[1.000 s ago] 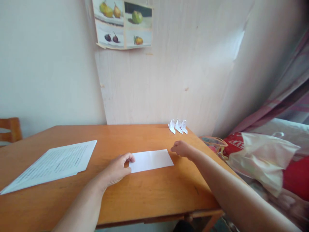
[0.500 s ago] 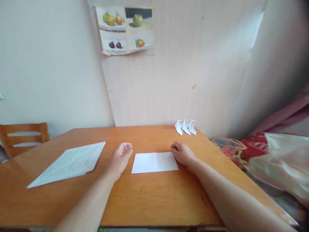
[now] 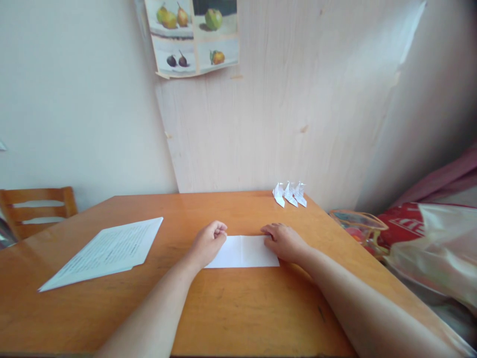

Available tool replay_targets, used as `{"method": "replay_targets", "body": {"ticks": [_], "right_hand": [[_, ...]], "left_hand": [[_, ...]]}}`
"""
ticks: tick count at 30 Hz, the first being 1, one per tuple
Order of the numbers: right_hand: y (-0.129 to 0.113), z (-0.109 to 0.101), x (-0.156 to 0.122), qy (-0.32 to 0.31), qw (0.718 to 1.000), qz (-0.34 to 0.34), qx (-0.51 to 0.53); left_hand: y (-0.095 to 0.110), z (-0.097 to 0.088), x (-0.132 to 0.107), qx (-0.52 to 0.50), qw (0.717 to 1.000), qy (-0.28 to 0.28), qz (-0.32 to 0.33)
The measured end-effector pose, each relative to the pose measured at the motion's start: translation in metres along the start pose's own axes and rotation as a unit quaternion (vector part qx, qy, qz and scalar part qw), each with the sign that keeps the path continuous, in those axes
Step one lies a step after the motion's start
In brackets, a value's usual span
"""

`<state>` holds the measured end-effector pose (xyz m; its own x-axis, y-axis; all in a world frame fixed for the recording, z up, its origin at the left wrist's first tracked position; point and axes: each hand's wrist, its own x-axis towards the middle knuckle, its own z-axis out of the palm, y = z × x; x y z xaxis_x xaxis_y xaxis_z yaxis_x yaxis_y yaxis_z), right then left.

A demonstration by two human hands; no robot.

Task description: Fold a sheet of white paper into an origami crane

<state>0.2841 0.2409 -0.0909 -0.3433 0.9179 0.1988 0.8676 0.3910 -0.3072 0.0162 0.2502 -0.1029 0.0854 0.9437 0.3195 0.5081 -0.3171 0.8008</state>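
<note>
White paper (image 3: 242,252) lies flat between the near and far edges of the counter (image 3: 223,311), left hand (image 3: 207,243) and right hand (image 3: 286,242) apart at its far corners, grip not determinable; light, even pressure should best keep the centre crease (image 3: 241,248) true.
</note>
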Motion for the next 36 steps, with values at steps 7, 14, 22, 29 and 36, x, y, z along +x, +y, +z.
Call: {"method": "replay_targets", "body": {"ticks": [7, 14, 22, 29, 36], "right_hand": [[0.000, 0.000, -0.003, 0.006, 0.999, 0.025, 0.020], [0.000, -0.001, -0.006, 0.017, 0.998, 0.030, 0.043], [-0.016, -0.016, -0.021, 0.007, 0.993, -0.076, 0.086], [-0.023, -0.020, -0.032, -0.064, 0.991, -0.098, 0.066], [-0.017, -0.013, -0.028, -0.069, 0.995, -0.050, 0.047]], "left_hand": [[0.001, -0.009, -0.011, 0.089, 0.989, -0.104, 0.051], [0.001, -0.010, -0.013, 0.223, 0.957, -0.156, 0.102], [0.010, -0.011, -0.013, 0.212, 0.961, -0.138, 0.117], [0.014, -0.011, -0.016, 0.179, 0.964, -0.160, 0.111], [0.011, -0.010, -0.017, 0.152, 0.971, -0.159, 0.097]]}}
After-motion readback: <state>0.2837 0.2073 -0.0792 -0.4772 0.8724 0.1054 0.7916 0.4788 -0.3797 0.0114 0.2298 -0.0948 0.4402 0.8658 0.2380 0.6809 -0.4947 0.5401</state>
